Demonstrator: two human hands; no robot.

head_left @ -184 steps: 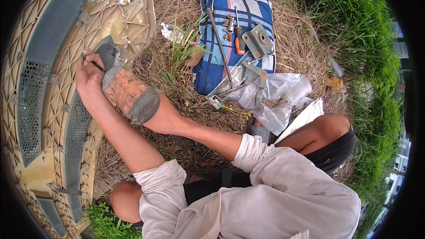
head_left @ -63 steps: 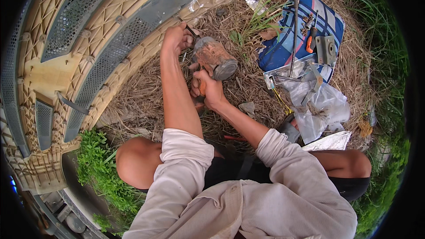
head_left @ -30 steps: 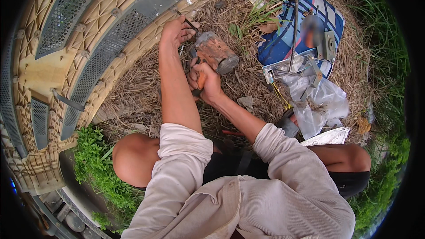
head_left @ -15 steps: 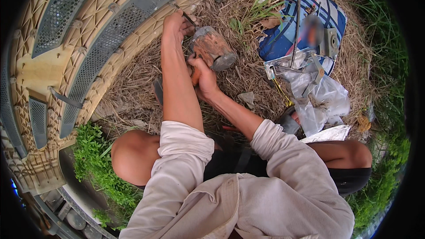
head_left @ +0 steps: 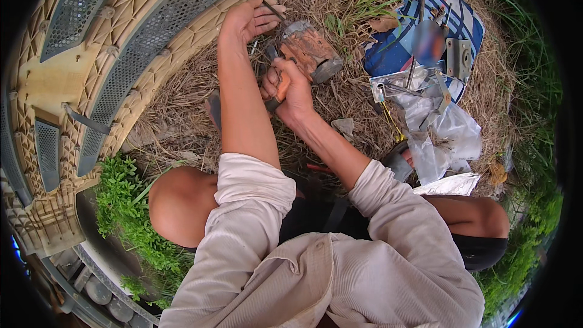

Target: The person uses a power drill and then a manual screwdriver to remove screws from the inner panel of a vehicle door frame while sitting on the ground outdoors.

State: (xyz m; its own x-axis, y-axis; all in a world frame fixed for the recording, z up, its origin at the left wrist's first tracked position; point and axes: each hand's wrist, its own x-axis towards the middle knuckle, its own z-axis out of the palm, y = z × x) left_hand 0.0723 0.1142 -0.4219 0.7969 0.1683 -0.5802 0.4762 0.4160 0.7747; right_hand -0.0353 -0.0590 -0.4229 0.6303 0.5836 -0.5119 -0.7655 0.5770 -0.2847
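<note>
My right hand (head_left: 291,88) is wrapped round the orange grip of a worn orange and grey pistol-grip power tool (head_left: 311,51), which I hold above the dry grass. A thin dark rod (head_left: 271,8) runs from near the tool's far end toward the ribbed edge of a tan plastic car bumper (head_left: 57,82). Beside that rod is my left hand (head_left: 250,19), its fingers stretched out and apart, palm partly showing. I cannot tell whether the fingers touch the rod. The bumper's grey mesh grilles (head_left: 136,54) lie at the left.
At the right a blue patterned bag (head_left: 388,51) lies under metal brackets (head_left: 458,58) and a long rod. Clear plastic bags (head_left: 452,130) and a white sheet (head_left: 446,184) are near my right knee. A stone (head_left: 344,126) sits on dry grass. Green plants (head_left: 136,218) grow by my left knee.
My left fingers have uncurled from around the rod and spread. My right hand and the power tool have shifted slightly right. The view has moved a little.
</note>
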